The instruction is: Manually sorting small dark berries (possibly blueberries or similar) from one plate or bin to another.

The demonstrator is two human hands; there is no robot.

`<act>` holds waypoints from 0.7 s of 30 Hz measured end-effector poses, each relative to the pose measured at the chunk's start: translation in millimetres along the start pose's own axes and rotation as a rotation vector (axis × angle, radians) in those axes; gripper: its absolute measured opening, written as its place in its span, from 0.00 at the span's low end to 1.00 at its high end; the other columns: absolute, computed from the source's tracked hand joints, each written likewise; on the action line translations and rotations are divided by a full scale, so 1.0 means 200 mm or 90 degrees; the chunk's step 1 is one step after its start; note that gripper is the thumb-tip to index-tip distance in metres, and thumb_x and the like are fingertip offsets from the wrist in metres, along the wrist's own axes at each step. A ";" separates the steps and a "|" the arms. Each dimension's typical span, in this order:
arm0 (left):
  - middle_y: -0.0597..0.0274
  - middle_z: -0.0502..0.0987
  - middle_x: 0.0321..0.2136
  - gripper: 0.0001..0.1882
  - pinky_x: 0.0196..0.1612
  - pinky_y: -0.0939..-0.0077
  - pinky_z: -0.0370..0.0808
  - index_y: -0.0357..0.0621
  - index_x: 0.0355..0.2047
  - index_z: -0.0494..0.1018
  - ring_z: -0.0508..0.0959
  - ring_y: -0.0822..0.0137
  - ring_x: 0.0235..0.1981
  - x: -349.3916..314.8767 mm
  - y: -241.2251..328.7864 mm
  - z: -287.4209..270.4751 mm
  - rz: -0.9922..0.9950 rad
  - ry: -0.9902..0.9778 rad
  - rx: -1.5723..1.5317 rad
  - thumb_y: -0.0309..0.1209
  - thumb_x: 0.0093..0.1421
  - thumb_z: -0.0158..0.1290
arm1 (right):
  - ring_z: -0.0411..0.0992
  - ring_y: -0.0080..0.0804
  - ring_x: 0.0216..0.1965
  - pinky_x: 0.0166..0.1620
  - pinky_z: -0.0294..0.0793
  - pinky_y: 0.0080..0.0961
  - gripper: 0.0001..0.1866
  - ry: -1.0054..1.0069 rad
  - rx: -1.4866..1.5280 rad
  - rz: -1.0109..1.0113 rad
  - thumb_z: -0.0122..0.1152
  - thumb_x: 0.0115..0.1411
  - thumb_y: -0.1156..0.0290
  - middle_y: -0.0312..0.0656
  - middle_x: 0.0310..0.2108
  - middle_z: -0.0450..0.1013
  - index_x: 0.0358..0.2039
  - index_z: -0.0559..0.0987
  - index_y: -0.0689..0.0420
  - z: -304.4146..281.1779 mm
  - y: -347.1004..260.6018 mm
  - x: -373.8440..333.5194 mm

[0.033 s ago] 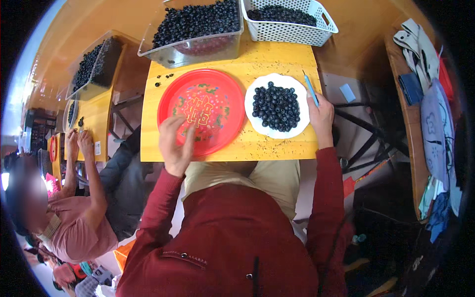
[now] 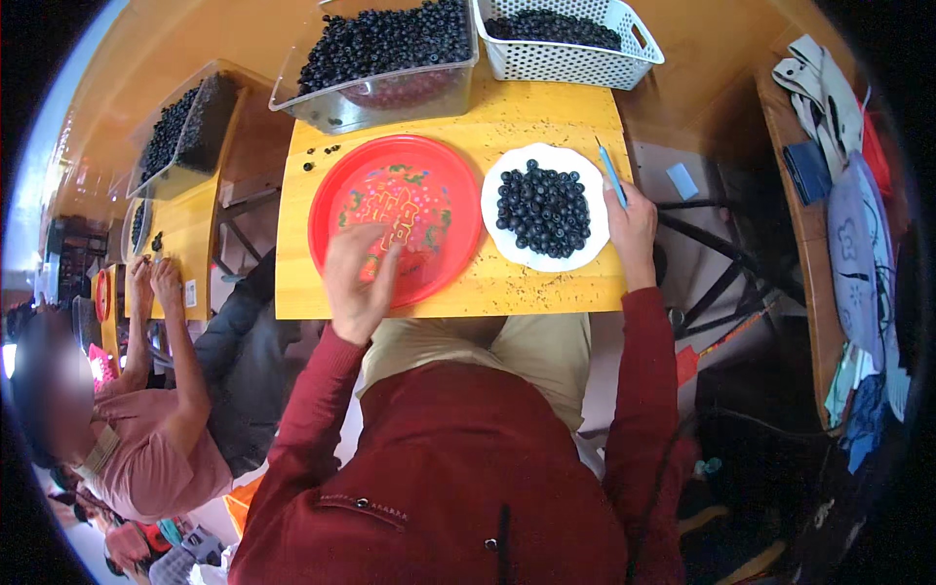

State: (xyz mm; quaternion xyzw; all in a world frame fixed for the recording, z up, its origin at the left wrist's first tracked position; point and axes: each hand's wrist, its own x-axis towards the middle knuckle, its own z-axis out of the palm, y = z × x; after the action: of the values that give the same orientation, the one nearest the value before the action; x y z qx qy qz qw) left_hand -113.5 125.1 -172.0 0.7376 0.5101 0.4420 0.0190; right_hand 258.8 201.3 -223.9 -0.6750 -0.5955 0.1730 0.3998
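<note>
Left hand (image 2: 359, 288): open, the thumb parted from the fingers, over the near-left part of a round red plastic tray with printed ornament (image 2: 455, 200). Right hand (image 2: 636, 226): closed around a slim, light-blue, pointed tool (image 2: 612, 174), beside a white scalloped plate (image 2: 591, 185) bearing small, round, dark-blue berries (image 2: 543, 210). Beyond stand a transparent plastic bin (image 2: 414, 103) and a white perforated basket (image 2: 561, 66), both holding similar berries.
</note>
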 end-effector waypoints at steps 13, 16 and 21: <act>0.55 0.79 0.38 0.15 0.43 0.61 0.76 0.41 0.42 0.78 0.76 0.53 0.40 0.29 0.22 0.44 0.157 -0.298 -0.098 0.31 0.54 0.62 | 0.77 0.53 0.37 0.41 0.75 0.38 0.18 0.018 -0.019 0.014 0.58 0.63 0.58 0.57 0.35 0.78 0.42 0.81 0.60 0.01 -0.01 0.01; 0.57 0.78 0.37 0.14 0.45 0.61 0.76 0.43 0.42 0.79 0.76 0.54 0.42 0.30 0.23 0.48 0.204 -0.327 -0.074 0.33 0.55 0.61 | 0.78 0.52 0.35 0.39 0.75 0.38 0.17 0.025 0.007 -0.004 0.58 0.63 0.59 0.56 0.33 0.77 0.40 0.82 0.60 0.01 0.00 0.00; 0.59 0.76 0.36 0.14 0.45 0.62 0.76 0.43 0.40 0.80 0.75 0.56 0.42 0.31 0.25 0.52 0.240 -0.382 -0.034 0.32 0.53 0.62 | 0.77 0.51 0.34 0.37 0.74 0.38 0.15 0.010 0.014 0.004 0.58 0.63 0.60 0.54 0.31 0.77 0.39 0.82 0.60 0.01 0.01 0.00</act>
State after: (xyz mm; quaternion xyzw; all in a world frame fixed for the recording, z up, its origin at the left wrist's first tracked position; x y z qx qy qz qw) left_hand -0.7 192.8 -171.6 0.9151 0.3250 0.2143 0.1056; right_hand 258.7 203.0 -227.2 -0.6737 -0.5881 0.1757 0.4116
